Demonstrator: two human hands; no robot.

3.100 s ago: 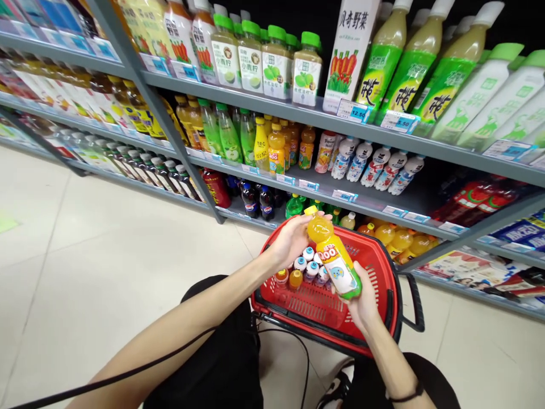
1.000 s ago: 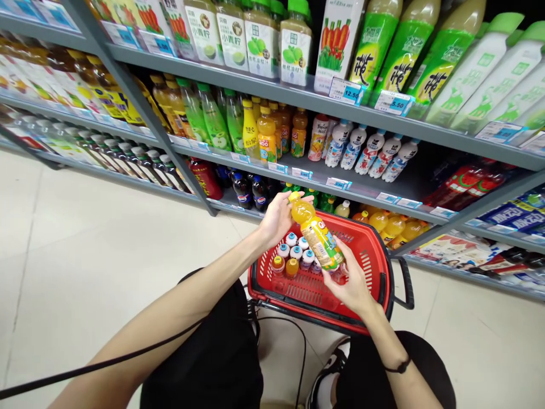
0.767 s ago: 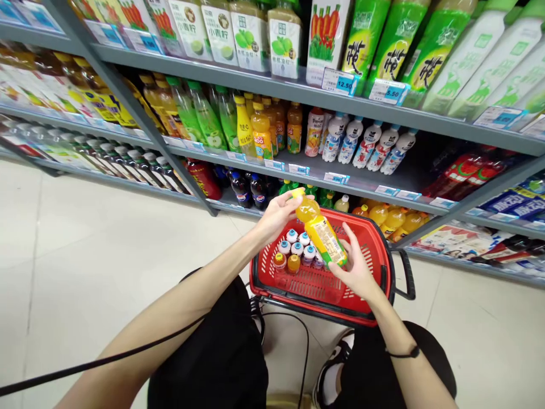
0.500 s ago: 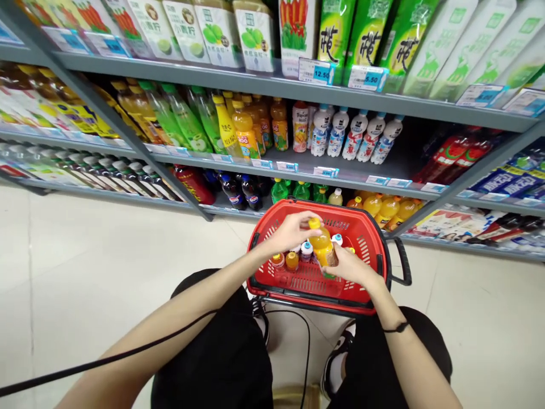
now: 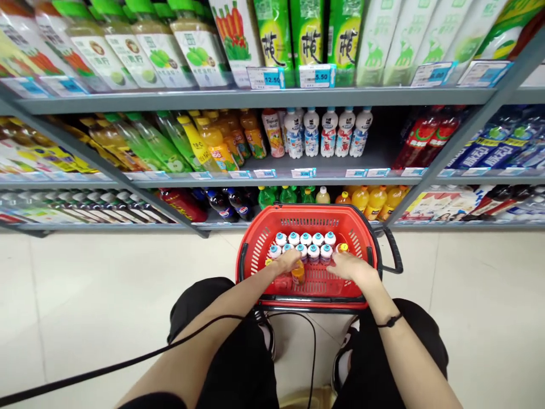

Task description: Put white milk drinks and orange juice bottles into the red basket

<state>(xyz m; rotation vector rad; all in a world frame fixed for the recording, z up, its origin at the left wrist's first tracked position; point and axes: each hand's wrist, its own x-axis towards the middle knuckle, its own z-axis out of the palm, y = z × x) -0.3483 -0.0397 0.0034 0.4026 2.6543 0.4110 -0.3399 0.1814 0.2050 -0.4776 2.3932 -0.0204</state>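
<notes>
A red shopping basket [image 5: 306, 213] stands before my knees. In it are several white bottles with blue-and-white caps [image 5: 314, 253], packed in two rows. My left hand [image 5: 288, 261] is closed about the upper part of an orange juice bottle [image 5: 298, 275] in the near part of the basket, hiding its cap. To the right, my right hand [image 5: 349, 267] reaches in with its fingers apart and nothing between them. Just beyond that hand stands a yellow-capped bottle [image 5: 342, 248], partly covered by it. Another yellow cap shows at the left, mostly behind my left hand.
Drink shelves [image 5: 255, 101] rise beyond the basket, with several white bottles [image 5: 328, 133] on the middle level and orange bottles [image 5: 376, 200] low down. The basket's black handle [image 5: 394, 250] juts right. A black cable [image 5: 170, 346] crosses my left arm.
The yellow-capped bottle that both hands held above the basket is out of them. My left hand has lowered onto an orange bottle, and the hands have moved apart. The view has shifted.
</notes>
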